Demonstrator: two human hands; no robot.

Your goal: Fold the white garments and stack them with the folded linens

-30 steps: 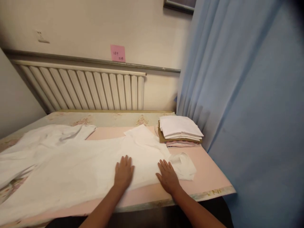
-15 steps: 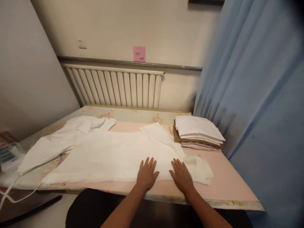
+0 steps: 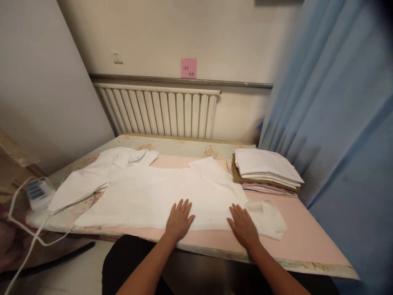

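A white garment (image 3: 147,194) lies spread flat across the pink-topped table (image 3: 307,241). My left hand (image 3: 179,219) rests palm down on its near hem, fingers spread. To the right, my right hand (image 3: 244,225) also lies flat and open on the hem, close to a crumpled sleeve (image 3: 270,217). Neither hand holds anything.
A stack of folded cloths (image 3: 265,172) sits at the table's back right, beside a blue curtain (image 3: 337,123). A white radiator (image 3: 159,110) runs along the back wall under a pink note (image 3: 188,68). A white device with a cord (image 3: 38,192) sits at the left end.
My view has swung left and pulled back, bringing the left wall and the corded device into sight. Both hands stay flat on the garment's hem, now set a little further apart.
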